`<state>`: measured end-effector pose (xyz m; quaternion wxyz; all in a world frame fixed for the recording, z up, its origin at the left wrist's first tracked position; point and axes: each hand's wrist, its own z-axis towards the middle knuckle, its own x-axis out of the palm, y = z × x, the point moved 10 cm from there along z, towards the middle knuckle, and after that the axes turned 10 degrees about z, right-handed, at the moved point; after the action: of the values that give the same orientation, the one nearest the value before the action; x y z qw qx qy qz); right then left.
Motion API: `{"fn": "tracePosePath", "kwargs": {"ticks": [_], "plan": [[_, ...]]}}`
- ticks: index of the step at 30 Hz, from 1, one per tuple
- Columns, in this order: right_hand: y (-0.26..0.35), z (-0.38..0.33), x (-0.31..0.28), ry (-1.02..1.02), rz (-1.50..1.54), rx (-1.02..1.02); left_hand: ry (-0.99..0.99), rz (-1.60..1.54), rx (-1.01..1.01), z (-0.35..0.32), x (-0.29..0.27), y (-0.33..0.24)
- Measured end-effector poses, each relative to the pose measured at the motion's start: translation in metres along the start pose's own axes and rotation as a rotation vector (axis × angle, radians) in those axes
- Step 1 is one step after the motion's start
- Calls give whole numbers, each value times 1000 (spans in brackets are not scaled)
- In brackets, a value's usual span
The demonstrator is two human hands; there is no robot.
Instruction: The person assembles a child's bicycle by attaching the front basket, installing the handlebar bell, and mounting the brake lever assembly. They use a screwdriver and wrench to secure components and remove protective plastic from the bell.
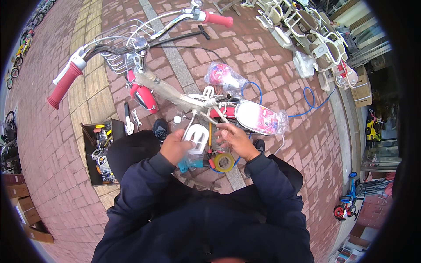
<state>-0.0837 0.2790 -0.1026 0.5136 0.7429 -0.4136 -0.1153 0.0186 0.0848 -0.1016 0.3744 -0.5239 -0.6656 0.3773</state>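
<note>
My left hand (174, 147) is closed on a white slotted plastic bicycle pedal (201, 133), thumb over its near edge. My right hand (240, 143) is beside it, palm turned inward, its fingers loosely bent and apart; nothing shows clearly between them. Just beyond both hands stands a small white and pink bicycle, its frame tube (164, 90) wrapped in clear film. A second white pedal (208, 92) is on its far side. Below the hands lie a roll of yellow tape (224, 162) and a turquoise object (189, 164) whose kind I cannot make out.
To the left, an open toolbox (101, 151) full of tools sits near wrenches (137, 117) on the brick paving. Red handlebar grips (66, 85) jut out ahead. A blue hose (309, 103) curves across the right side. White child seats (322, 48) crowd the far right.
</note>
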Motion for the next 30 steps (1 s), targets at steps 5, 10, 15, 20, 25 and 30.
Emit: {"fn": "tracePosePath", "kwargs": {"ticks": [5, 10, 15, 20, 25, 30], "plan": [[-27, -29, 10, 163, -83, 20, 434, 479, 58, 4, 89, 16], [-54, -29, -2, 81, 335, 34, 492, 623, 112, 22, 105, 30], [-73, -21, -23, -60, 389, -22, 478, 555, -40, 37, 107, 55], [-29, -25, -82, -359, 591, -341, 351, 488, -81, 56, 87, 73], [22, -38, -109, -477, 438, -548, 88, 503, -171, 98, 41, 128], [-8, -25, -78, -413, 244, -328, -259, 251, -269, 132, -22, 177]]}}
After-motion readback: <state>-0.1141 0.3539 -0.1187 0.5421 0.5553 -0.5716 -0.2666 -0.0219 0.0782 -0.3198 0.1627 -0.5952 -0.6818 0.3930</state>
